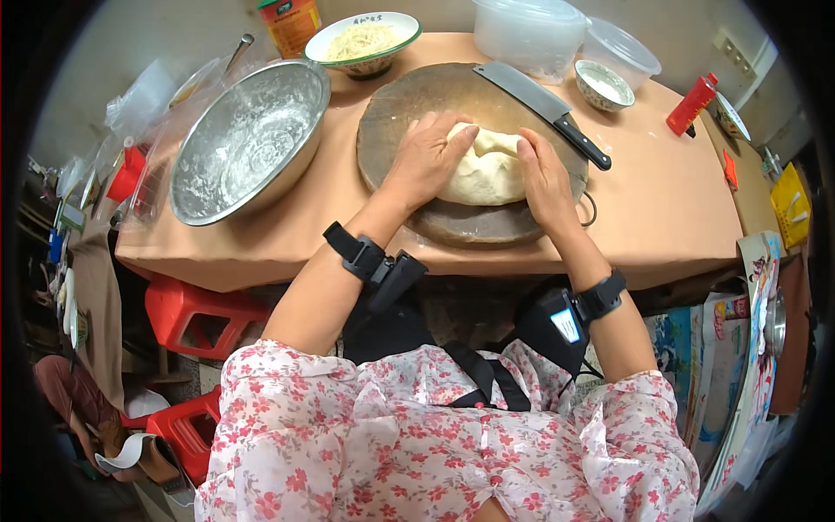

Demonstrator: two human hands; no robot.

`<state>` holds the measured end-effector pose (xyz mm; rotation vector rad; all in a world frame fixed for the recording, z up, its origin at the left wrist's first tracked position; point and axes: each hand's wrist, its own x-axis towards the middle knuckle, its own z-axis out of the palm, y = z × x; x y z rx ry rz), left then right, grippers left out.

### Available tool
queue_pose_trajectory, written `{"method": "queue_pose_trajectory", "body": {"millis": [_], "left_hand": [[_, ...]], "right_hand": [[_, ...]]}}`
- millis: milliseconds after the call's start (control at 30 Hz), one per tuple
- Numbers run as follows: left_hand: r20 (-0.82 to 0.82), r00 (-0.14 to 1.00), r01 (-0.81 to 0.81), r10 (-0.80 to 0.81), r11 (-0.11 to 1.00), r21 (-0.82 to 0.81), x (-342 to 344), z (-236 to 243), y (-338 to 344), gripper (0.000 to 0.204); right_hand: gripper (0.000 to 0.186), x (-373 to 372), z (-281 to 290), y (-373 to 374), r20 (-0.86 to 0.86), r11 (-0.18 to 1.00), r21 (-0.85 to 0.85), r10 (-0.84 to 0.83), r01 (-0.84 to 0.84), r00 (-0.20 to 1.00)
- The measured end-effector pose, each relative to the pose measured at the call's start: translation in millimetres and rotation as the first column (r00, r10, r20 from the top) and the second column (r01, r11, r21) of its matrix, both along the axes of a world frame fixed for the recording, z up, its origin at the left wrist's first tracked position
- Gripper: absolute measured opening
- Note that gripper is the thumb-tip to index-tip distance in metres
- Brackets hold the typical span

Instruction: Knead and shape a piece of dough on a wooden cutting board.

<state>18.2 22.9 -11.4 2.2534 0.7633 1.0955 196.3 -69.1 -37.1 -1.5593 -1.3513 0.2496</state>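
Dough (489, 181), pale and thick, is lying on the round wooden board (396, 100), with a deep fold showing along its far side. Both hands are grasping it: the left hand (432, 155) is curving over its left end with the thumb reaching across the top, and the right hand (546, 183) is cupping its right end. How hard they are pressing, one cannot tell. A black band is circling each wrist.

Over the board's far right edge a cleaver (526, 91) is lying, its black handle pointing toward the near right. Left of the board, a wide metal bowl (300, 91) is standing, white powder coating its inside. Beyond the board to the far left, a green-rimmed bowl (370, 65) is holding pale shreds, with an orange tub (290, 28) standing just behind. Beyond the board to the far right, a large clear plastic container (526, 36) is standing, and nearer to the board a small patterned bowl (600, 98) is holding something white. Well to the right of the board, a red bottle (692, 106) is standing. All these are resting on the peach-covered surface (665, 200) around and under the board.
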Motion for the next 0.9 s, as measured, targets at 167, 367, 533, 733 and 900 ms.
{"method": "queue_pose_trajectory", "body": {"millis": [167,367,533,733,900], "left_hand": [[0.037,0.995,0.091,-0.095,0.992,0.091,-12,-5,-17,0.037],[-0.007,0.983,0.176,-0.182,0.938,0.3,-24,-14,-45,0.057],[-0.017,0.993,0.117,-0.119,0.921,0.373,-24,-20,-45,0.052],[0.093,0.994,0.027,-0.064,0.937,0.348,-7,-9,-22,0.024],[-0.006,0.998,-0.058,0.058,0.998,0.01,14,10,3,0.033]], "right_hand": [[0.067,-28,-8,-16,0.046,0.996,0.082,0.032,-0.036,0.998],[0.06,-35,-4,-25,0.387,0.983,0.162,0.017,-0.086,0.922],[0.05,-36,0,-28,0.486,0.963,0.217,0.035,-0.159,0.873],[0.027,-36,6,2,0.465,0.951,0.275,-0.005,-0.14,0.885],[0.03,-23,14,30,0.409,0.989,0.144,-0.03,-0.032,0.912]]}}
